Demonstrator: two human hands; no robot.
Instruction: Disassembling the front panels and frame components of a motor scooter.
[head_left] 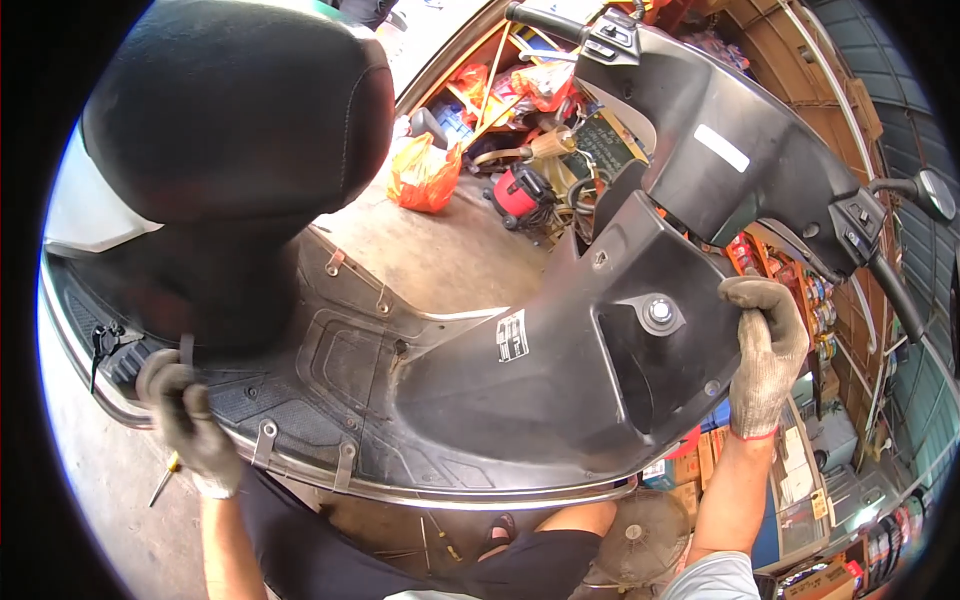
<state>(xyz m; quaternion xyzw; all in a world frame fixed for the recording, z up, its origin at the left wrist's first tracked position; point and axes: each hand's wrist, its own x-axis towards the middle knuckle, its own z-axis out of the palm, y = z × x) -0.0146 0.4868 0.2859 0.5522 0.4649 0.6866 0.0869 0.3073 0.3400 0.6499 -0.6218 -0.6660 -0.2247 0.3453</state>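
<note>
A black scooter point(510, 400) fills the middle of the view, its seat point(240, 110) at the upper left and its handlebar point(720, 130) at the upper right. My right hand point(768, 340), in a grey work glove, has its fingers curled over the right edge of the black front panel point(560, 340), beside the ignition lock point(660, 312). My left hand point(187, 415), gloved too, is closed above the near edge of the footboard point(300, 385), next to a black ribbed footrest point(125, 355). A small greyish strip shows at its fingertips; I cannot make out what it is.
A bent metal rail point(450, 497) runs along the footboard's near side. A yellow-handled screwdriver point(165, 475) and other tools point(440, 545) lie on the floor. Beyond stand an orange bag point(425, 172) and a red-black vacuum cleaner point(520, 192). Boxes crowd the right.
</note>
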